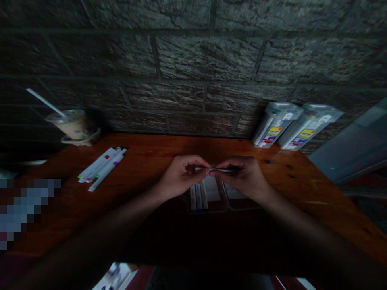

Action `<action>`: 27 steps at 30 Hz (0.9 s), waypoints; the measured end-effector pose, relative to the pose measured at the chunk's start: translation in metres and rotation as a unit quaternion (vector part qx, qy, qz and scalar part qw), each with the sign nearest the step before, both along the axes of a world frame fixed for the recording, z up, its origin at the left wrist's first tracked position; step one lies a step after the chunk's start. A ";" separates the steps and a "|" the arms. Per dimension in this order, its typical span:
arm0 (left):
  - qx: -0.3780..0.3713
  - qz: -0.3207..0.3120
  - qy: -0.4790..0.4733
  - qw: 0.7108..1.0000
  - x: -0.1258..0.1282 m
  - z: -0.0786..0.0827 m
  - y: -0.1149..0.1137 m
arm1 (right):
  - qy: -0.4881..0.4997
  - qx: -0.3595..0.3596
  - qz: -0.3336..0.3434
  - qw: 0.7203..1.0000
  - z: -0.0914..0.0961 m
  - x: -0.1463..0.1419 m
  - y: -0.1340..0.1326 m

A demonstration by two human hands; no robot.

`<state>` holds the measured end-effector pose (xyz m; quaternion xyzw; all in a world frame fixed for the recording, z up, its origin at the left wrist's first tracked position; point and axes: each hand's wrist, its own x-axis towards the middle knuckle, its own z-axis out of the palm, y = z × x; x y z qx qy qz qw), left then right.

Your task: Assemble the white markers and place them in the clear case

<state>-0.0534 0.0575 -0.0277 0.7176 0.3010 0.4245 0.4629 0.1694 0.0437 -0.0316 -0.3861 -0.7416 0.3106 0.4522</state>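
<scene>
Stone-block wall (pixel 205 56) behind everything, dim light. Wooden desk (pixel 145 161) runs up to it. Two upright clear cases (pixel 273 127) stand side by side at the far right, labels on, both with pens inside. Unfolded clear case (pixel 226 201) lies flat mid-desk, partly under the hands. Left hand (pixel 181 173) and right hand (pixel 244 173) meet above it. Cup (pixel 71 123) with straw sits in a pale holder at far left. Loose white markers (pixel 98 165), about four, coloured ends, lie bunched on the desk's left. Three white markers (pixel 198 197) sit in the flat case's left half. Smallest: slim white marker, it looks like (pixel 225 169), level over the case, pinched by fingers of both hands, tips nearly touching. My read: partway along; three in the case, one in hand, loose ones outside it.
</scene>
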 end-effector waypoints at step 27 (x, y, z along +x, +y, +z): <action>-0.019 0.006 -0.010 1.000 -0.003 0.003 0.002 | 0.082 -0.069 0.025 0.994 0.009 -0.003 0.001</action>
